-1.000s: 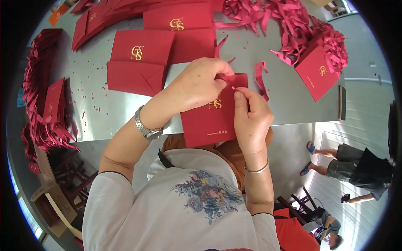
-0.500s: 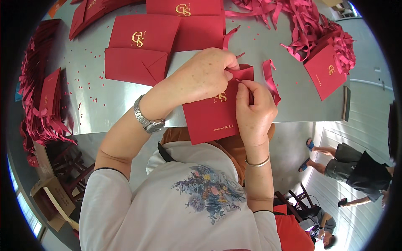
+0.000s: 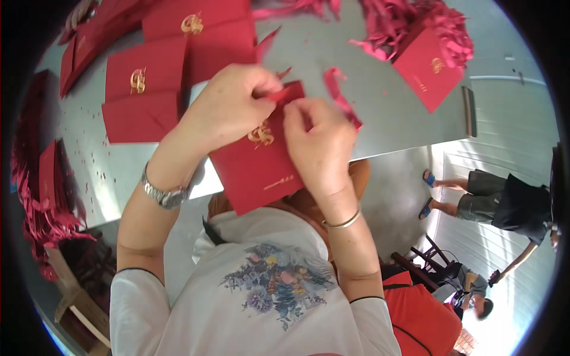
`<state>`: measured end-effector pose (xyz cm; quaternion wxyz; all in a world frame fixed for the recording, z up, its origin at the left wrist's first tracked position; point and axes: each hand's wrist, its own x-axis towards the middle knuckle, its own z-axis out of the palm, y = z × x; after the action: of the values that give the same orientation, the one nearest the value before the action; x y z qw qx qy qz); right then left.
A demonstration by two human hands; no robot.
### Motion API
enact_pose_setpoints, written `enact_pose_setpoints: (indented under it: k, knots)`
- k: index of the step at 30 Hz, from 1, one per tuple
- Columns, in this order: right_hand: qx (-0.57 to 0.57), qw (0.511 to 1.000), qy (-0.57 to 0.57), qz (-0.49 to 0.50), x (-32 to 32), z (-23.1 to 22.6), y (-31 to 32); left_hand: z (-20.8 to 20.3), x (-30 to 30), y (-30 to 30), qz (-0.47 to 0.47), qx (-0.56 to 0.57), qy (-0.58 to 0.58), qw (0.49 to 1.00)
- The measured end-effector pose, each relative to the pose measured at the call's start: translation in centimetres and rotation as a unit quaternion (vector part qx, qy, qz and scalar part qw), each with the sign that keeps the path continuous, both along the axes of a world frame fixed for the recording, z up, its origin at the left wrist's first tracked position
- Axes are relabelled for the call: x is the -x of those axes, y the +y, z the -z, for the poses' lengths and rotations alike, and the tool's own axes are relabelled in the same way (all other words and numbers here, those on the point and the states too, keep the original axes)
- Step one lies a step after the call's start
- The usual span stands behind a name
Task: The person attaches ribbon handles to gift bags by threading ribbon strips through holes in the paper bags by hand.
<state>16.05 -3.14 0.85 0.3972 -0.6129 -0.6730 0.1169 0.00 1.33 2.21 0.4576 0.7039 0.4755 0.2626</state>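
Observation:
A flat red paper gift bag [image 3: 249, 178] with gold print is tilted over the table's near edge, its lower end close to my shirt. My left hand [image 3: 231, 104], with a metal watch on its wrist, pinches at the bag's top edge. Close beside it, the fingers of my right hand [image 3: 323, 145] are closed on the top right side of the bag. Past the right hand lies a strip of red ribbon [image 3: 333, 86]. Motion blurs the fingertips, so whether a ribbon end is between them cannot be told.
More red bags [image 3: 142, 118] lie at the left and far side of the metal table [image 3: 386, 130]. A heap of red ribbons [image 3: 380, 29] sits at far right beside another bag [image 3: 430, 65]. Ribbon-handled bags [image 3: 50, 178] hang at far left. Two people are off to the right.
The whole view has shifted, so table and bags appear further left and turned a little. Both hands stay at the bag's top edge, and their fingertips are a little further apart.

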Motion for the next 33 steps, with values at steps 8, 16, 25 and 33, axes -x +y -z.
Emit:
enact_pose_setpoints:
  k: [8,16,25,33]
  knots:
    - [-0.045,0.998,-0.033,-0.027,-0.4,3.9,-0.6,3.1,-1.0,-0.3,-0.049,-0.087,0.036,0.994]
    - [-0.204,0.967,0.151,0.007,-5.1,-1.2,-2.8,2.9,-0.6,-0.5,-0.055,-0.036,-0.055,0.996]
    - [-0.574,0.790,0.181,0.116,-18.8,-17.6,-9.5,4.3,-1.2,-0.1,-0.065,-0.155,0.066,0.984]
    - [-0.645,0.631,-0.249,0.352,-24.0,-21.3,-16.8,4.3,-1.6,0.1,-0.044,-0.163,0.062,0.984]
